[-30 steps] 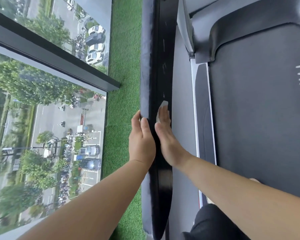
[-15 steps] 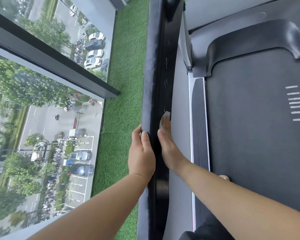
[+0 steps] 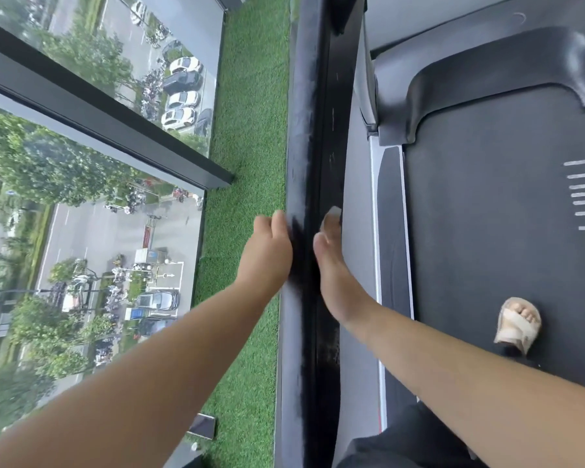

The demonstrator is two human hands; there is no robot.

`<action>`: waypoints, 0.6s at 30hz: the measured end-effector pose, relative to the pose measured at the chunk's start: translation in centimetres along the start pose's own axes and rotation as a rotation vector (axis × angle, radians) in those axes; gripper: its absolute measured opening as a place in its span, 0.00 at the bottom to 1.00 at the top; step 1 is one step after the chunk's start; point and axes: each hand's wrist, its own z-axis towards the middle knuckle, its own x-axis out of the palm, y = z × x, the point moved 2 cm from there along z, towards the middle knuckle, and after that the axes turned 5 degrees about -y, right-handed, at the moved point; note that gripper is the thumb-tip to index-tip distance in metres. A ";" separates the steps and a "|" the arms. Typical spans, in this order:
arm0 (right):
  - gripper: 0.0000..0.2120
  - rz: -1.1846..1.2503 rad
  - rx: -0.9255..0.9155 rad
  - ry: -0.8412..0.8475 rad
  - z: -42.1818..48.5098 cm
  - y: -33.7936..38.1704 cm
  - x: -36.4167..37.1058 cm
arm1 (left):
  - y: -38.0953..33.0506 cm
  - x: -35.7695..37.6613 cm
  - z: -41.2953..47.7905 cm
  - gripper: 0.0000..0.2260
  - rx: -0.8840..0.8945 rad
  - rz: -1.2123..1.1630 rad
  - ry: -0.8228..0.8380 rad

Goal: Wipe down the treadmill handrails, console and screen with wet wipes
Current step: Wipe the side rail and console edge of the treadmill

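Observation:
The treadmill's long black handrail [image 3: 318,96] runs from the top of the view down to the bottom. My left hand [image 3: 267,255] grips its outer left edge, and the fingers wrap out of sight behind the rail. My right hand [image 3: 331,265] lies flat along the inner right face with straight fingers. It presses a white wet wipe [image 3: 334,211] against the rail, and only a corner of the wipe shows past the fingertips. The console and screen are out of view.
The dark treadmill belt [image 3: 487,231] lies to the right, and my sandalled foot [image 3: 519,319] stands on it. A grey upright [image 3: 365,79] rises beside the rail. Green turf [image 3: 250,130] and a floor-to-ceiling window [image 3: 81,197] lie to the left. A phone-like slab [image 3: 203,425] lies on the turf.
Both hands keep the same hold at much the same place on the rail. The view has shifted, bringing my foot and more of the belt into sight.

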 end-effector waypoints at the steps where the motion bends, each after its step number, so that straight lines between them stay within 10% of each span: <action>1: 0.27 0.021 -0.063 0.031 -0.5 0.3 0.4 | -1.1 -0.1 1.4 0.20 -0.016 -0.048 -0.002; 18: 0.27 -0.031 0.165 0.119 2.2 -0.6 -2.3 | -6.2 2.8 5.8 0.18 -0.036 -0.156 -0.163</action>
